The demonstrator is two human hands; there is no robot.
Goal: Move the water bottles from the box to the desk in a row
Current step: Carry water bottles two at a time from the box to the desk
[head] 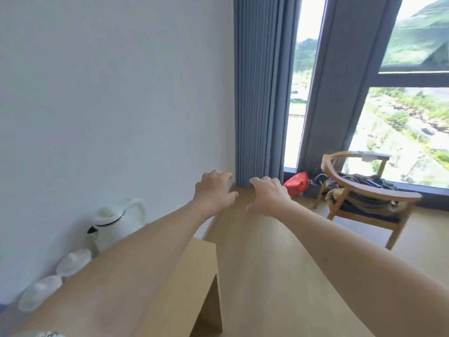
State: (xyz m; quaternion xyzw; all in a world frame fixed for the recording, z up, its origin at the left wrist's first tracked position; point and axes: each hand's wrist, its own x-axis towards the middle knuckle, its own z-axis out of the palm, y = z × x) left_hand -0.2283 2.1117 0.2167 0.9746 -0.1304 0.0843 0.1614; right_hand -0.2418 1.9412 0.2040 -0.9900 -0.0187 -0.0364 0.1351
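Both your hands are stretched out in front of you, the left hand and the right hand side by side, fingers loosely curled and each grip holding nothing. No box and no water bottles show in this view, so you cannot yet tell which way they lie or which hand is nearer. The surface sits low at your left, under your left forearm, with a white kettle and upturned cups against the wall. You probably need to look down first.
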